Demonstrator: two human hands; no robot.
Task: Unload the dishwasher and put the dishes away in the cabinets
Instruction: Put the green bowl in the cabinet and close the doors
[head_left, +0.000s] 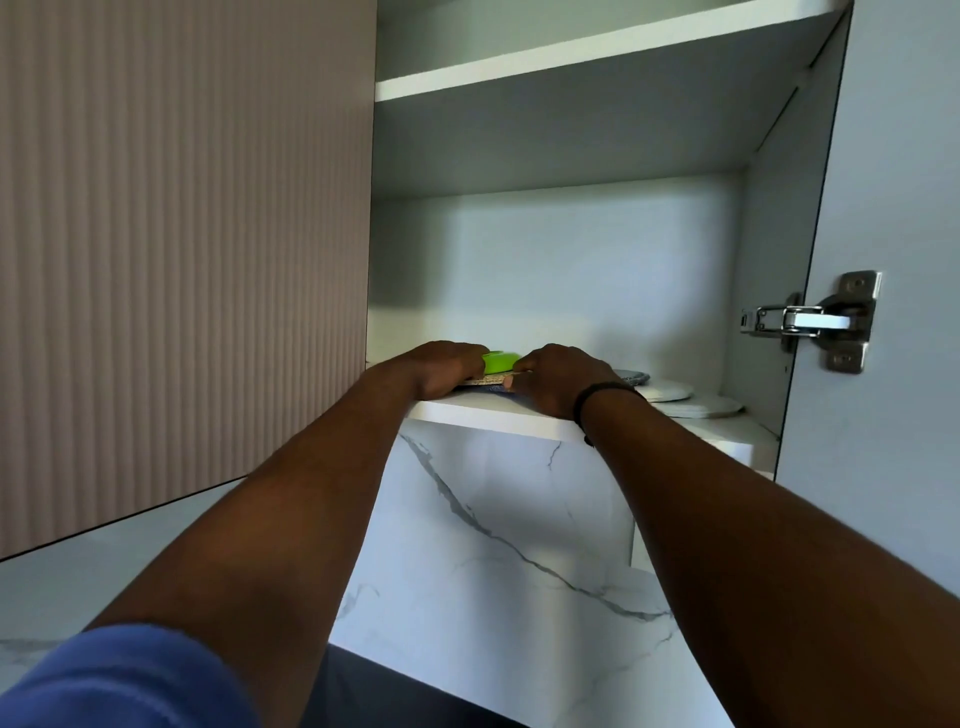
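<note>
The head camera looks up into an open white wall cabinet (571, 249), where both hands are setting a small stack of dishes on its lowest white shelf (498, 413). The left hand (441, 366) curls its fingers over the left edge of the stack, and the right hand (558, 382) grips the right edge, thumb underneath at the front. The stack seems to be a pale speckled flat plate (483, 381) over a bluish one, with a bright green plastic dish (500, 361) on top between the hands; seen edge-on and half covered, their exact shapes are hard to tell. The stack rests at the front left of the shelf, so this load looks nearly delivered, with only letting go and perhaps a push further in left. To the right on the same shelf lie a grey patterned plate (631, 375) just behind the right wrist and two white round plates (670, 391), overlapping, which suggests some of the unloading is done. The upper white shelf (571, 62) shows nothing from this low angle. The dishwasher is out of view, so how much remains cannot be judged. A steel hinge (815, 317) holds the open cabinet door (893, 208) at right.
</note>
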